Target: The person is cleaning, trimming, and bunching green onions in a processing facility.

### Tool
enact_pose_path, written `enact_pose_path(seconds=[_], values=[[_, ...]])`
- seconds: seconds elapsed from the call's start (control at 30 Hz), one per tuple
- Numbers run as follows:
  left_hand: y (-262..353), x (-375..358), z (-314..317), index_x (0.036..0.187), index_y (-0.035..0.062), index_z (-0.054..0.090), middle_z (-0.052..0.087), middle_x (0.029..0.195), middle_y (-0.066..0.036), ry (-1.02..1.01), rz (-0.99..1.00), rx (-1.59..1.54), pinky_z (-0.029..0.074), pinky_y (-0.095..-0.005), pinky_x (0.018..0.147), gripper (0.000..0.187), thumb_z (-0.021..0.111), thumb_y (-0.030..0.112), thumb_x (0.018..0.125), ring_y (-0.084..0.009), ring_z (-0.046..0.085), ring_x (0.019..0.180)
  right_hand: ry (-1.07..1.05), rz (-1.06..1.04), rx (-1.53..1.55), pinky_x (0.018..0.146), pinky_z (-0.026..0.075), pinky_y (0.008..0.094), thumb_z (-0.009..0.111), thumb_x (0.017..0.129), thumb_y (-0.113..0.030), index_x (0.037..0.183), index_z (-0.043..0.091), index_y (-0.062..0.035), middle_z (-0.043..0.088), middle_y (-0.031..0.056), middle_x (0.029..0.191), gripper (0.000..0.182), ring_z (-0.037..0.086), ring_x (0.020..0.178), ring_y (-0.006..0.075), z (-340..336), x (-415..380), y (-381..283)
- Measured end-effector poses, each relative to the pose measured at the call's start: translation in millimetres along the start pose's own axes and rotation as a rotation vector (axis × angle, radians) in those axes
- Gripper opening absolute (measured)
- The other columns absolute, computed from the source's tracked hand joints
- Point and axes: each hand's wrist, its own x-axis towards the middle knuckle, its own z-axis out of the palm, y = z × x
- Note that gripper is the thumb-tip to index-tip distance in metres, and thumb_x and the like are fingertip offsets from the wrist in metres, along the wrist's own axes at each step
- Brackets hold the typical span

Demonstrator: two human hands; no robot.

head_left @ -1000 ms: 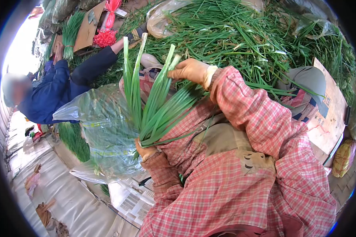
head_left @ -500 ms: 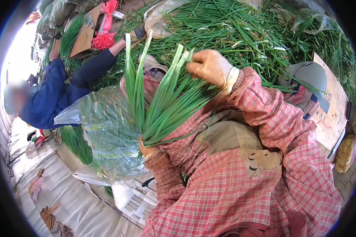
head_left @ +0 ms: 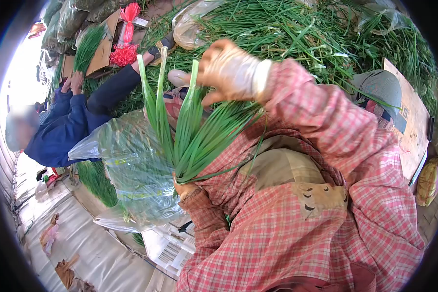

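Note:
My left hand (head_left: 182,187) is closed round the lower end of a bunch of green stalks (head_left: 194,141), which fans upward with pale white ends at the top. My gloved right hand (head_left: 228,70) is beside the upper part of the bunch, its fingers spread and bent near one pale end; motion blurs it slightly. A clear plastic bag (head_left: 141,165) with greens inside lies left of the bunch.
A large heap of green stalks (head_left: 277,39) spreads across the top. A person in blue (head_left: 68,126) sits at the left, hands on another bunch (head_left: 88,48). Red ties (head_left: 124,54) lie near cardboard. A board (head_left: 409,131) stands at the right.
My right hand has moved left and up across the bunch, and its fingers have spread. The bunch's tops have shifted slightly left. The other person's hands have moved onto their bunch.

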Motion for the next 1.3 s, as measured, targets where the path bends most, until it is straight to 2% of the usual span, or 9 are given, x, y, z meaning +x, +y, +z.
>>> enact_pose_path(seconds=[0.1,0.4,0.5,0.53,0.6,0.67,0.83,0.97,1.3], values=[[15.4,-10.9,2.7,0.095,0.0036,0.055,0.061,0.085,-0.01,0.062,0.031,0.17,0.049,-0.0297,0.052,0.023,0.048,0.022,0.085,-0.0205,0.06,0.064,-0.011,-0.098,0.038,0.074,0.041,0.0396,0.059,0.073,-0.04,0.081,0.061,-0.0133,0.059,0.0039,0.077,0.028,0.057,0.082,0.0238,9.1,13.4,-7.1],[24.3,-13.1,19.4,0.091,0.0028,0.055,0.062,0.078,-0.011,0.155,-0.18,-0.477,0.048,-0.0313,0.047,0.026,0.047,0.026,0.084,-0.022,0.06,0.058,0.089,-0.261,-0.064,0.062,0.043,0.037,0.06,0.065,-0.016,0.067,0.056,-0.0109,0.054,0.0036,0.065,0.007,0.055,0.07,0.0247,-32.5,-3.3,39.8],[6.5,-6.0,10.3,0.091,0.0027,0.055,0.061,0.081,-0.011,0.121,-0.193,-0.427,0.049,-0.0318,0.051,0.026,0.046,0.026,0.085,-0.0223,0.06,0.063,-0.079,0.305,-0.253,0.065,0.045,0.0395,0.064,0.068,-0.024,0.088,0.061,-0.0065,0.058,0.0145,0.076,0.026,0.058,0.074,0.0293,-51.3,-35.9,121.0],[4.2,-5.7,9.4,0.091,0.0027,0.055,0.061,0.081,-0.011,0.125,-0.189,-0.417,0.049,-0.0319,0.052,0.026,0.046,0.026,0.085,-0.0224,0.06,0.064,0.443,0.332,-0.021,0.055,0.046,0.0387,0.059,0.074,-0.024,0.077,0.063,-0.0045,0.055,0.0164,0.063,0.02,0.057,0.059,0.0323,-43.6,-66.1,144.9],[2.2,-4.8,9.5,0.091,0.0027,0.055,0.061,0.082,-0.011,0.127,-0.177,-0.401,0.049,-0.0322,0.053,0.026,0.046,0.026,0.085,-0.0226,0.059,0.065,-0.216,0.877,-0.502,0.059,0.048,0.0352,0.052,0.083,-0.021,0.085,0.062,-0.0038,0.062,0.0124,0.069,0.02,0.059,0.063,0.0298,-66.4,-94.8,133.2],[3.1,-4.5,10.2,0.091,0.0027,0.055,0.061,0.082,-0.011,0.128,-0.162,-0.388,0.049,-0.0325,0.055,0.026,0.046,0.027,0.085,-0.0228,0.059,0.067,-0.306,0.91,-0.555,0.074,0.047,0.0379,0.06,0.077,-0.033,0.118,0.047,-0.011,0.059,0.0122,0.099,0.049,0.057,0.089,0.0268,-32.2,-128.8,133.8],[6.7,-3.1,8.9,0.091,0.0026,0.055,0.061,0.084,-0.011,0.129,-0.15,-0.359,0.049,-0.0333,0.058,0.026,0.046,0.027,0.085,-0.0232,0.058,0.071,-0.203,0.645,0.879,0.082,0.044,0.0323,0.066,0.074,-0.03,0.111,0.053,-0.0027,0.058,0.0135,0.104,0.048,0.056,0.093,0.0222,39.6,-147.3,37.3],[4.7,-4.4,7.3,0.09,0.0025,0.055,0.06,0.086,-0.011,0.126,-0.136,-0.332,0.048,-0.0339,0.061,0.026,0.046,0.027,0.086,-0.0236,0.058,0.075,-0.163,0.853,1.835,0.067,0.046,0.0246,0.07,0.073,-0.021,0.116,0.049,-0.0043,0.06,0.0086,0.092,0.05,0.056,0.08,0.0127,76.8,-129.4,-20.8],[7.7,-8.2,2.9,0.09,0.0024,0.055,0.06,0.089,-0.011,0.146,-0.108,-0.349,0.048,-0.0355,0.069,0.026,0.046,0.027,0.086,-0.0244,0.057,0.084,-0.146,0.991,2.04,0.049,0.043,0.0202,0.062,0.08,-0.025,0.094,0.058,-0.0048,0.06,0.0045,0.074,0.025,0.054,0.056,0.0099,50.0,-110.2,-27.3]])
